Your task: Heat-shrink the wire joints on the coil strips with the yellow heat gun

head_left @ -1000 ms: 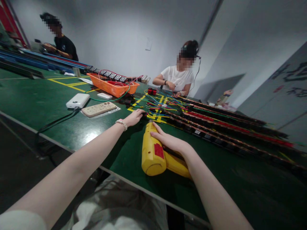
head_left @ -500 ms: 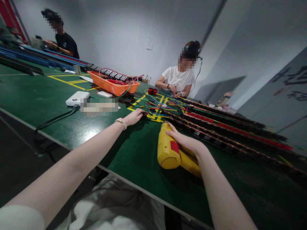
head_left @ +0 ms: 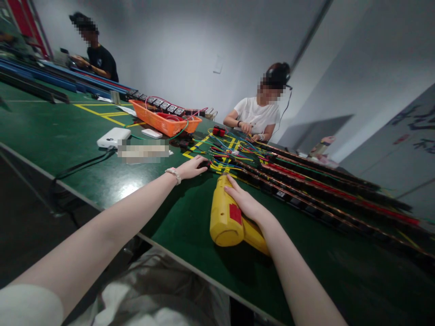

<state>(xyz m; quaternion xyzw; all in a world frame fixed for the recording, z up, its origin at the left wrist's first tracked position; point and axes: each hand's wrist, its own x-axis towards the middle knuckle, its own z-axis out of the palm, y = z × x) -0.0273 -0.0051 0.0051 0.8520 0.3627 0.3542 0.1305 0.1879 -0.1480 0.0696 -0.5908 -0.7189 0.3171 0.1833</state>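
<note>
My right hand [head_left: 243, 197] is wrapped around a yellow heat gun [head_left: 224, 222] with a red label on its side. The gun's nozzle end points away from me, toward a bunch of coloured wires [head_left: 220, 165]. My left hand [head_left: 193, 167], with a beaded bracelet at the wrist, pinches the dark end of these wires just left of the nozzle. Its fingertips are partly hidden. The wires run right into long black strips with copper-coloured lines [head_left: 288, 190] lying on the green table [head_left: 183, 217].
An orange basket [head_left: 163, 124] with parts in it stands at the back left. Nearer are a white box [head_left: 113, 137] with black cables and a small white case [head_left: 152, 133]. Across the table a person in a white shirt [head_left: 258, 113] handles wires; another person [head_left: 102, 61] sits far left.
The heat gun in my right hand has moved left, closer to my left hand, and slightly toward me. My left hand keeps its hold on the wires. The view has shifted a little.
</note>
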